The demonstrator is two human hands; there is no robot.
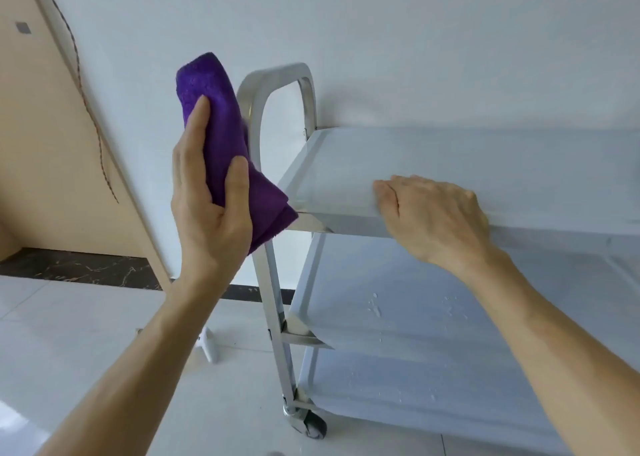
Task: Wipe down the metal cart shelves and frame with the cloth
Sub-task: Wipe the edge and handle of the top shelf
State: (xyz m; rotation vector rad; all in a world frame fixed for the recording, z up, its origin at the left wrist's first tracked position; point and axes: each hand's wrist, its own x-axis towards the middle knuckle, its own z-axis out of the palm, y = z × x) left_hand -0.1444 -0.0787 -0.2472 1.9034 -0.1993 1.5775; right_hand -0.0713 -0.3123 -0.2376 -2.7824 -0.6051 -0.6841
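A metal cart stands against the white wall, with three shelves and an arched frame handle (277, 74) at its left end. My left hand (207, 199) grips a folded purple cloth (221, 137) and holds it against the near upright of the frame, just above the top shelf corner. My right hand (433, 213) grips the front edge of the top shelf (450, 157), fingers curled over the rim. Water droplets lie on the middle shelf (398, 317). The bottom shelf (398, 393) sits above a caster wheel (313, 428).
A beige door (45, 137) and its frame stand at the left, with a thin cord hanging along it. A dark marble strip (86, 268) runs along the wall base. A small white object (207, 348) lies on the pale tiled floor left of the cart.
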